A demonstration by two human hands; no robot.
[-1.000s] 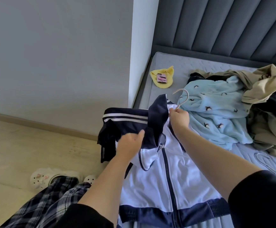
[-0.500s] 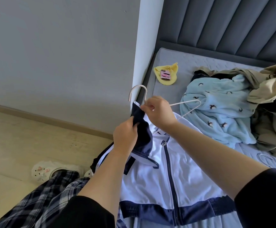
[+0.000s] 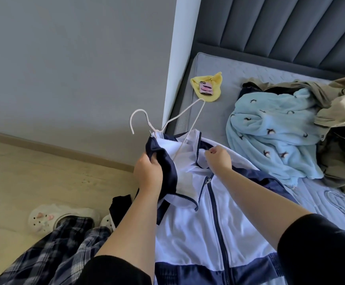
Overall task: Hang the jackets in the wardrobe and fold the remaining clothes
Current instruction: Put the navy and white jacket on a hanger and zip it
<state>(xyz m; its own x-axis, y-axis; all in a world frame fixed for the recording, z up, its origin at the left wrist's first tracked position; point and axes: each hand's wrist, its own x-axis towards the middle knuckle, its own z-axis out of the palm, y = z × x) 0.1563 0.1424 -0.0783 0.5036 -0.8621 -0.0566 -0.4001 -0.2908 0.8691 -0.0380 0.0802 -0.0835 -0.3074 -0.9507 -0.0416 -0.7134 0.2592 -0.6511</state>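
A white and navy zip jacket [image 3: 219,229] lies over the near corner of the bed. A white wire hanger [image 3: 168,122] sticks up out of its open collar, hook to the left, one arm inside the jacket. My left hand [image 3: 149,175] grips the jacket's navy left shoulder and collar. My right hand [image 3: 218,157] pinches the white fabric at the right side of the collar. A light blue fleece garment [image 3: 270,132] and a beige jacket [image 3: 340,108] lie heaped on the bed to the right.
A yellow cloth [image 3: 207,87] with a pink phone [image 3: 206,88] on it lies at the bed's head. A second wire hanger [image 3: 340,208] rests on the grey mattress [image 3: 212,120] at right. A white wall edge [image 3: 180,64] stands beside the bed. White clogs [image 3: 50,218] are on the floor.
The hanger's hook has swung left and its arm has gone into the collar. My right hand let go of the hanger and took the right collar. My left hand shifted onto the navy shoulder.
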